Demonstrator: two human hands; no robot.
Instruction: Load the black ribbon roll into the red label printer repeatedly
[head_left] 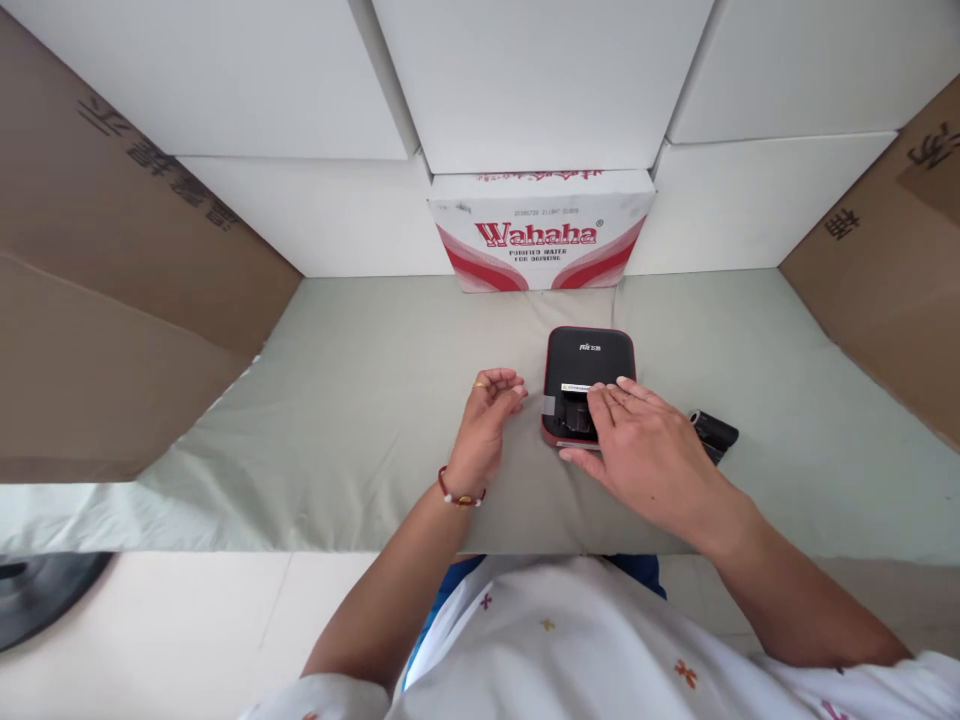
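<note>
A small black device with a red rim (586, 362) lies flat on the pale green cloth (360, 420) in front of me. My right hand (641, 448) rests on its near end, fingers stretched flat over an open recess, thumb along the near edge. To the left of the device, my left hand (486, 420) hovers just above the cloth with fingers loosely curled and apart, holding nothing. It wears a ring and a beaded bracelet. A small black part (716, 433) lies on the cloth right of my right hand.
A white and red Wahaha water carton (540, 228) stands at the back centre among white foam blocks (540, 80). Brown cardboard walls (112, 290) close in the left and right sides. A dark round object (41, 590) shows at the lower left.
</note>
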